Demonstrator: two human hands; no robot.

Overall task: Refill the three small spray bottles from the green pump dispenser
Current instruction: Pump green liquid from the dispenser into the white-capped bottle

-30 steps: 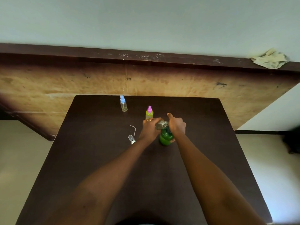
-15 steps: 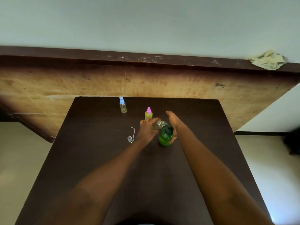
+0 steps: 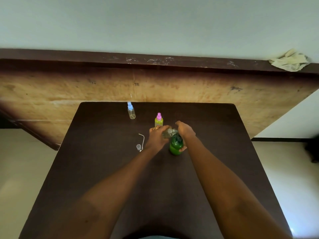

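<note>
The green pump dispenser [image 3: 176, 145] stands near the middle of the dark table [image 3: 103, 169]. My right hand [image 3: 185, 132] wraps round its far side and top, thumb low on the bottle. A small clear spray bottle [image 3: 168, 132], without its cap, is held tilted in my left hand [image 3: 157, 136] right at the dispenser's pump head. Just behind my left hand stands a pink-capped bottle [image 3: 158, 120] with yellow-green liquid. A blue-capped clear bottle [image 3: 131, 111] stands farther back left, nearly empty.
A loose spray top with its thin white tube [image 3: 142, 138] and a small clear cap [image 3: 138, 146] lie on the table left of my left hand. A wooden board [image 3: 224, 100] leans behind the table. A crumpled cloth [image 3: 290, 60] sits on the ledge at upper right.
The clear bottle in my left hand has tilted and shifted a little left at the pump head. My right hand has slid lower around the dispenser.
</note>
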